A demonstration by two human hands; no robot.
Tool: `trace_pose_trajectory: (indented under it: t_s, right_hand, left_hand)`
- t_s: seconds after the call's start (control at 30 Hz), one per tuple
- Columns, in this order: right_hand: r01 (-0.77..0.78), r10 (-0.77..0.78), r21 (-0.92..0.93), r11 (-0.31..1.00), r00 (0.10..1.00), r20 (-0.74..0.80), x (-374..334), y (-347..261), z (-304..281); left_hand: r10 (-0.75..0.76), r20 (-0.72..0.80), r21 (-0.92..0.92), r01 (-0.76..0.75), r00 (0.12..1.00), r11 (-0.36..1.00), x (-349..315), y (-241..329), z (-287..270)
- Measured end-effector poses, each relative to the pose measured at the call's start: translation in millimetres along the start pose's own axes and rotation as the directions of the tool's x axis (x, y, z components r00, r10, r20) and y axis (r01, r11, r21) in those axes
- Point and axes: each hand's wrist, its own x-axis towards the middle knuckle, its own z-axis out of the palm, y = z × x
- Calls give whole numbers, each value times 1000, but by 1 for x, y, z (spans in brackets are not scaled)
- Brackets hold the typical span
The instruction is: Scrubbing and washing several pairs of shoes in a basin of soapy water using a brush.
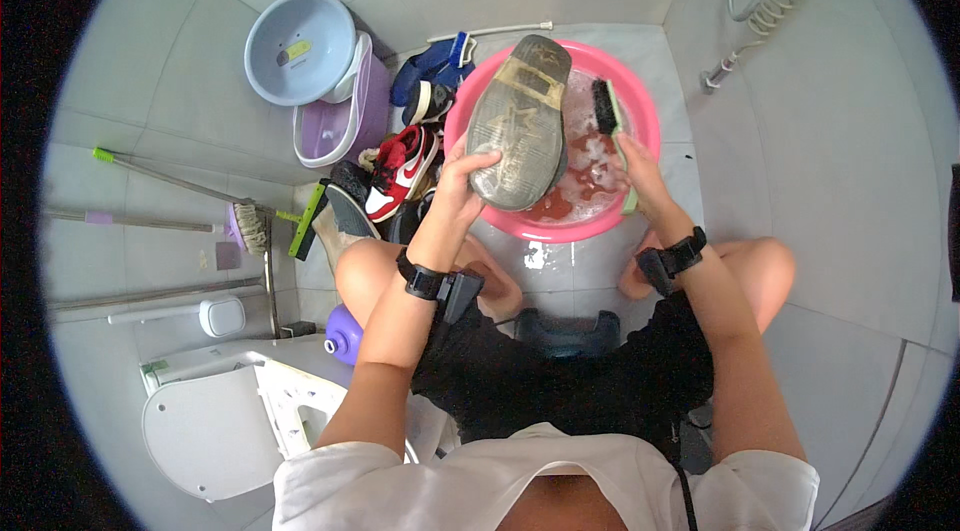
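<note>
The left hand (458,176) is gripping a shoe (519,121) sole-up by its heel, over the pink basin (648,121). Just beside it, the right hand (638,171) is closing around a green scrub brush (610,126), bristles facing the shoe

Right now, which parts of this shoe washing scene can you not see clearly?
- Upper of the shoe, head view: only the sole faces the camera.
- Brush handle: covered by the right hand.
- Pink basin bottom: hidden by foam and reddish water.
- Left hand fingertips: behind the shoe.
</note>
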Motion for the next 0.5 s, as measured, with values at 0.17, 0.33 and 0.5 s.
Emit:
trace_pose_trajectory:
  t_s: [0.17,0.33,0.5]
  right_hand:
    - [-299,250,321,898,950,185,-18,-25,23]
    - [-245,210,199,949,961,182,-22,-24,13]
    - [329,-321,-78,941,942,99,-12,-29,-2]
  left_hand:
    - [-220,52,59,217,974,974,-2,-9,3]
    - [-297,63,74,292,953,954,2,-12,14]
    - [-379,-27,99,380,925,920,12,-14,9]
